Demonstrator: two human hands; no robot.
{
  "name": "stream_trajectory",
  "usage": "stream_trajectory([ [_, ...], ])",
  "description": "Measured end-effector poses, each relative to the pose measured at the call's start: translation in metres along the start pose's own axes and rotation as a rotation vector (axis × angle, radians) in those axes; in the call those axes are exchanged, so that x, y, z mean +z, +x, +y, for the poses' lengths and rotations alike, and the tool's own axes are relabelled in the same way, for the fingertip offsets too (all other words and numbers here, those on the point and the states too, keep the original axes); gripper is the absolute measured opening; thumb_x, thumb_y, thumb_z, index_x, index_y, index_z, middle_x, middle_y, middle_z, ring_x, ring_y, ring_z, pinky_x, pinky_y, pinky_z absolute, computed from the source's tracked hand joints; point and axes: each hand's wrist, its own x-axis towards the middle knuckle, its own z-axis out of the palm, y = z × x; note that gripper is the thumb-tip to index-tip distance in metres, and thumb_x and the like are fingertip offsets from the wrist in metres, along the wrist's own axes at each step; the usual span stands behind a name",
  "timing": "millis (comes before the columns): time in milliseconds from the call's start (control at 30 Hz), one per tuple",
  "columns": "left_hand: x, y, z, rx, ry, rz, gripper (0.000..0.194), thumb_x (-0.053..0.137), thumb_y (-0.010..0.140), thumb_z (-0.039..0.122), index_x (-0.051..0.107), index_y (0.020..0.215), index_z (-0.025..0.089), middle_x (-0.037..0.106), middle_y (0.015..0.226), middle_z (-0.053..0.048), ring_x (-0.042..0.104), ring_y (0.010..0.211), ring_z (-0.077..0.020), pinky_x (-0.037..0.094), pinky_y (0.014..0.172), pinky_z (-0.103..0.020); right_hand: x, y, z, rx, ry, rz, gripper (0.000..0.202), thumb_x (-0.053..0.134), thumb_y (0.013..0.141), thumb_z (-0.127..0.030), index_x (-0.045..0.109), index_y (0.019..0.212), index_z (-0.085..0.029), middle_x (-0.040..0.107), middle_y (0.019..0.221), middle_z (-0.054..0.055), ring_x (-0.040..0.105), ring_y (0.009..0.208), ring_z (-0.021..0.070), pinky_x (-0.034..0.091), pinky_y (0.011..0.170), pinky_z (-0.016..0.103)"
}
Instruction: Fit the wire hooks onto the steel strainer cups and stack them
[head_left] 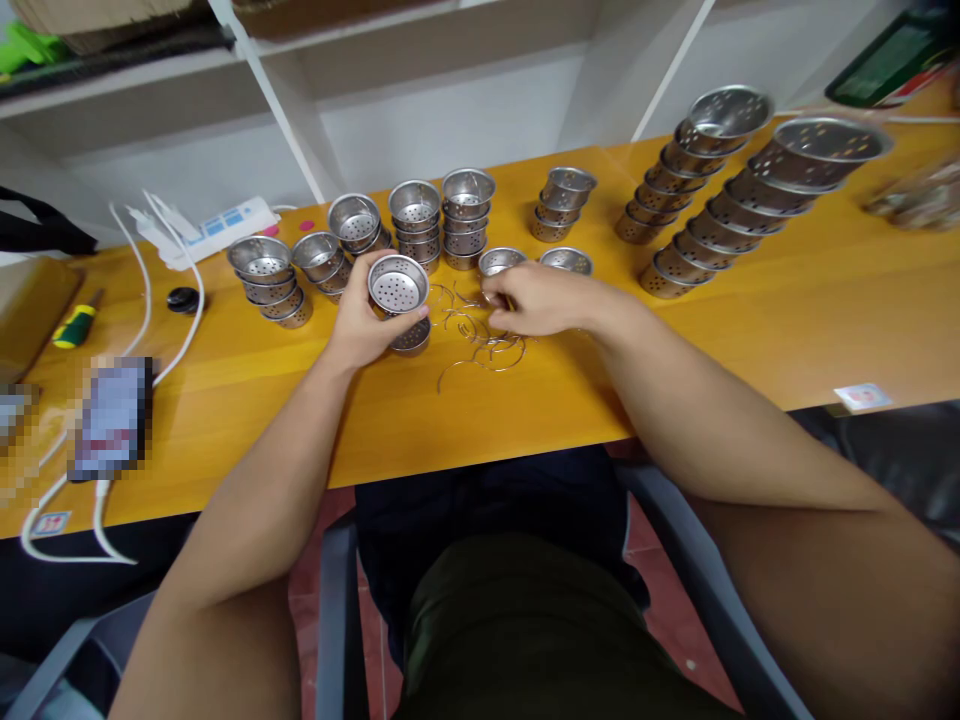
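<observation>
My left hand [366, 318] is wrapped round a perforated metal cup [398, 284], which is upright with its open top facing me. Another cup [412, 336] shows just under it. My right hand [536, 297] has its fingers bent down beside a metal cup [501, 262]; what its fingertips hold, if anything, is hidden. Between the hands lies a loose pile of thin curved wires [491, 350] on the yellow table [465, 425]. One more cup [566, 262] stands behind my right wrist.
Short stacks of cups [416, 225] stand along the back. Two tall leaning stacks [724, 215] are on the right. At the left are a phone [111, 418], white cables, a power strip [225, 232], a screwdriver [77, 322] and a black round object [182, 300].
</observation>
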Motion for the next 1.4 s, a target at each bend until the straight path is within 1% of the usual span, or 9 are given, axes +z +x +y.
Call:
stream_trajectory([
  [167,0.006,-0.001,0.002,0.02,-0.045,0.023,0.117,0.118,0.086,0.077,0.055,0.175,0.034,0.071,0.164,-0.015,0.08,0.153,-0.0424,0.068,0.136,-0.066,0.015,0.007,0.013,-0.071,0.438,0.293,0.018,0.083,0.101,-0.025,0.065,0.103,-0.027,0.072,0.088,0.002,0.065,0.084,0.0253,0.051,0.081,0.041],
  [300,0.008,-0.002,0.009,-0.018,-0.123,0.075,0.115,0.119,0.085,0.076,0.053,0.168,0.034,0.07,0.158,-0.012,0.079,0.152,-0.039,0.071,0.13,-0.059,0.032,0.021,0.023,-0.181,0.694,0.5,0.036,0.089,0.115,-0.061,0.073,0.114,-0.029,0.07,0.083,0.001,0.061,0.071,0.0226,0.047,0.066,0.038],
  [433,0.006,0.001,0.022,-0.02,-0.173,0.046,0.111,0.114,0.087,0.088,0.055,0.162,0.032,0.073,0.154,-0.01,0.08,0.151,-0.0366,0.071,0.126,-0.055,0.045,0.031,0.027,-0.306,0.884,0.592,0.059,0.081,0.12,-0.088,0.078,0.121,-0.029,0.068,0.077,-0.001,0.052,0.055,0.0172,0.04,0.053,0.036],
  [700,0.011,0.004,0.04,-0.055,-0.328,0.054,0.104,0.115,0.082,0.087,0.069,0.158,0.033,0.082,0.15,-0.012,0.083,0.145,-0.0395,0.073,0.126,-0.057,0.046,0.029,0.018,-0.285,0.747,0.836,0.047,0.084,0.125,-0.073,0.078,0.145,-0.031,0.074,0.082,0.0,0.063,0.074,0.0237,0.057,0.075,0.042],
  [867,0.015,-0.001,0.031,-0.053,-0.35,0.056,0.105,0.114,0.085,0.086,0.065,0.164,0.036,0.082,0.152,-0.012,0.086,0.135,-0.0351,0.074,0.125,-0.056,0.041,0.026,0.012,-0.287,0.682,0.849,0.039,0.077,0.129,-0.07,0.079,0.132,-0.032,0.076,0.086,0.002,0.067,0.075,0.0257,0.06,0.079,0.045],
  [1000,0.021,-0.003,0.03,0.012,-0.299,0.025,0.111,0.114,0.086,0.088,0.06,0.167,0.036,0.078,0.151,-0.01,0.085,0.141,-0.0359,0.072,0.127,-0.055,0.044,0.031,0.007,-0.32,0.783,0.779,0.045,0.077,0.127,-0.075,0.075,0.123,-0.031,0.056,0.073,-0.004,0.049,0.062,0.0211,0.045,0.06,0.038],
  [1133,0.03,-0.005,0.039,0.07,-0.208,-0.011,0.113,0.113,0.092,0.084,0.052,0.174,0.038,0.072,0.153,-0.009,0.083,0.14,-0.0326,0.071,0.13,-0.054,0.046,0.028,-0.005,-0.375,0.782,0.714,0.037,0.082,0.125,-0.065,0.077,0.125,-0.028,0.044,0.072,-0.007,0.037,0.063,0.0175,0.037,0.061,0.035],
  [1267,0.036,-0.005,0.044,0.09,-0.152,-0.02,0.123,0.118,0.089,0.079,0.045,0.18,0.039,0.067,0.159,-0.011,0.08,0.148,-0.0354,0.066,0.137,-0.058,0.048,0.025,-0.018,-0.346,0.769,0.677,0.032,0.084,0.124,-0.058,0.079,0.133,-0.028,0.045,0.076,-0.006,0.038,0.067,0.0187,0.04,0.065,0.035],
  [1400,0.035,-0.003,0.051,0.028,-0.148,-0.02,0.124,0.119,0.082,0.084,0.052,0.174,0.037,0.068,0.162,-0.012,0.08,0.152,-0.0387,0.068,0.136,-0.057,0.05,0.027,-0.023,-0.288,0.767,0.666,0.031,0.082,0.123,-0.06,0.08,0.137,-0.032,0.057,0.085,0.0,0.048,0.076,0.0242,0.048,0.069,0.038],
])
